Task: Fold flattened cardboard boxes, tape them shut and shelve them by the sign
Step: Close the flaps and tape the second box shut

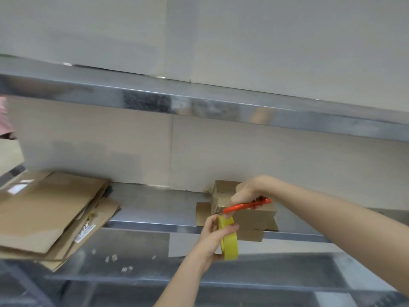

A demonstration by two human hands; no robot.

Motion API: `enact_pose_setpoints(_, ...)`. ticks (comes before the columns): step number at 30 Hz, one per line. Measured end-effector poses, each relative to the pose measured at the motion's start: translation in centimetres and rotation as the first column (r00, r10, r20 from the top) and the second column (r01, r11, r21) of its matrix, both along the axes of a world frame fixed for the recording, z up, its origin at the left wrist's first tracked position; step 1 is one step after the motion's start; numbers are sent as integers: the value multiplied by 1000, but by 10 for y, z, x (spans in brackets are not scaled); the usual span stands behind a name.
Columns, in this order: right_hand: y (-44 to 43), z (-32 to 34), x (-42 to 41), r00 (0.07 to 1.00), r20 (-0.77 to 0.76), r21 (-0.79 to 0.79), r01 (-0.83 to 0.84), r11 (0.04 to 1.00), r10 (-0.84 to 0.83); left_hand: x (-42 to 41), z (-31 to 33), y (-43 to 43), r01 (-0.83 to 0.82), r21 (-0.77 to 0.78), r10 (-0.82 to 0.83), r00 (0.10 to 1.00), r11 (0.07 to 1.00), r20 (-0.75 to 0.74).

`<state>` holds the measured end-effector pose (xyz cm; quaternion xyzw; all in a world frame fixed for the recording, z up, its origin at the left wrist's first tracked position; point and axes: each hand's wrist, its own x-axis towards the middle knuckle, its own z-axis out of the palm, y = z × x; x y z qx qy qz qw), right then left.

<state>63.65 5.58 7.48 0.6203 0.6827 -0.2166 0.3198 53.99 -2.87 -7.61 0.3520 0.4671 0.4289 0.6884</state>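
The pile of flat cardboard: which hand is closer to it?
Left. The left hand, holding the yellow tape, is off to the right of the pile of flat cardboard. The right hand, holding the orange cutter, is farther right at the small box.

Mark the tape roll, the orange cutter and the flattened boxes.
tape roll (231, 247): head view, yellow outer band.
orange cutter (241, 206): head view, orange body.
flattened boxes (44, 213): head view, top sheet's middle.
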Motion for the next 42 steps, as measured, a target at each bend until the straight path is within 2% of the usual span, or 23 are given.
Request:
enact_pose_setpoints(8, 4, -6, 5, 979, 102, 154, -191, 969, 177, -4, 5, -5, 13, -29, -14, 1000, 999, -26)
enact_pose_setpoints(12, 10, -18, 14, 969, 136, 265, -234, 935, 204, -13, 6, -7, 51, -13, -52, 997, 999, -50)
enact_pose_setpoints(15, 8, -18, 25, 985, 52, 288, -171, 942, 163, -23, 9, -9, 44, 3, -44, 997, 999, -69)
enact_pose_setpoints(20, 2, -17, 43, 974, -197, 258, -56, 964, 110, -43, 12, -4, -92, 14, 93, 993, 996, -78)
enact_pose_setpoints(25, -6, -11, 66, 854, -516, 324, 125, 938, 64, -43, 20, 10, -217, 38, 219, 974, 975, -55)
enact_pose_setpoints(29, -4, -10, 91, 773, -633, 407, 285, 868, 43, -42, 26, 23, -260, 70, 264, 963, 963, -59)
enact_pose_setpoints(32, 0, -17, 118, 752, -659, 392, 375, 840, -28, -41, 28, 32, -283, 64, 288, 955, 957, -77)
enact_pose_setpoints(37, 6, -32, 172, 754, -637, 399, 502, 767, -161, -27, 28, 50, -364, -36, 363, 931, 931, -44)
enact_pose_setpoints(42, 13, -64, 213, 797, -526, 379, 531, 757, -296, -14, 21, 65, -422, 25, 423, 901, 906, -94)
